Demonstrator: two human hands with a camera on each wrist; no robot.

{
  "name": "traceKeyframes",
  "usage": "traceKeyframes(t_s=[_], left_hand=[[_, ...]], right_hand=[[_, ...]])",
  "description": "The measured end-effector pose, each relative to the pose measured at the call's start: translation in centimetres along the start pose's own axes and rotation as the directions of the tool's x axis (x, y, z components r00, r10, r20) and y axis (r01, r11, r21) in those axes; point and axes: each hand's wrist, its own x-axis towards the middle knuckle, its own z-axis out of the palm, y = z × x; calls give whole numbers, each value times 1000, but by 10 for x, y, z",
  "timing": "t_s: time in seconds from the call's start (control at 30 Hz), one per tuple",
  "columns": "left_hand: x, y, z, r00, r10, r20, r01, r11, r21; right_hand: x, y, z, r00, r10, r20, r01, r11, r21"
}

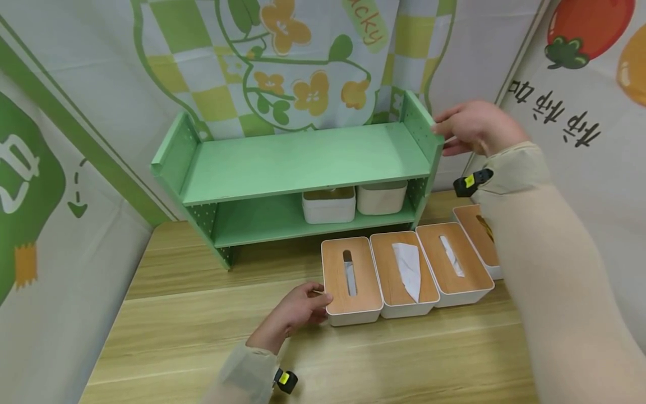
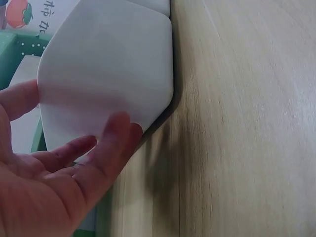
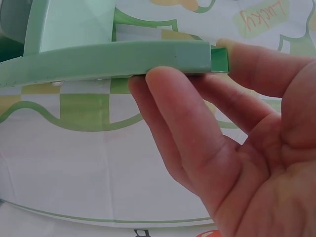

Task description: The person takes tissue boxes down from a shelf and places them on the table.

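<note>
Wood-grain tabletop (image 1: 434, 359) | green two-tier shelf (image 1: 308, 160), at its back | four wood-lidded white tissue boxes (image 1: 428, 287), lined up at the shelf's front right | leftmost box (image 1: 367, 286), my unclenched left hand (image 1: 300, 307) touching its near-left corner | my right hand (image 1: 476, 128), likewise unclenched, touching the shelf's right side panel (image 1: 421, 132).

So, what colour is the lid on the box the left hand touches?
The lid is orange-tan, like wood; head view shows it best.

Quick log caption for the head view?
Left grip touches the leftmost tissue box, right grip the green shelf.
</note>
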Motion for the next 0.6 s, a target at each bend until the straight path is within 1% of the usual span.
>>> traceKeyframes(t_s=[0.07,0.1,0.13,0.17,0.2,0.23,0.27,0.3,0.33,0.37,0.4,0.43,0.47,0.5,0.53,0.57,0.6], left_hand=[[-1,2,0,999,22,-24,-20,996,82],[-2,3,1,998,36,-42,-30,990,137],[-2,5,1,997,52,-63,-39,980,197],[-3,8,2,993,77,-85,-52,963,265],[-4,10,4,988,104,-110,-60,937,343],[-6,13,6,981,137,-137,-67,903,424],[-7,16,8,971,175,-161,-72,862,501],[-9,18,10,959,218,-180,-77,816,573],[-11,21,13,942,273,-195,-86,760,645],[-13,24,15,919,339,-201,-99,693,714],[-14,27,18,891,407,-204,-109,626,772],[-16,30,20,850,488,-197,-128,555,822],[-17,33,21,803,568,-182,-143,479,866],[-17,36,23,750,642,-162,-152,404,902],[-16,39,24,694,706,-142,-151,335,930],[-15,43,24,646,754,-123,-146,280,949],[-13,46,25,606,788,-109,-135,237,962]], right_hand=[[0,-1,0,1000,0,3,0,1000,0],[0,-1,0,1000,0,4,0,1000,-1],[0,-1,0,1000,0,4,0,1000,-3],[0,-1,-1,1000,-1,4,1,1000,-4],[1,-1,-1,1000,-1,5,1,1000,-3],[1,-1,-1,1000,0,5,0,1000,-4],[0,-1,-1,1000,0,6,0,1000,-3],[0,-1,-1,1000,1,7,-1,1000,-5],[0,-1,-1,1000,3,9,-3,1000,-2],[0,-1,-1,1000,5,11,-5,1000,3],[0,-1,-1,1000,6,13,-6,1000,4],[0,-1,-1,1000,7,14,-7,1000,4],[0,-1,0,1000,7,15,-7,1000,4],[0,-2,0,1000,7,14,-7,1000,5],[0,-2,0,1000,8,12,-8,1000,5],[-1,-2,0,1000,8,12,-8,1000,6],[0,-2,0,1000,8,11,-8,1000,6]])
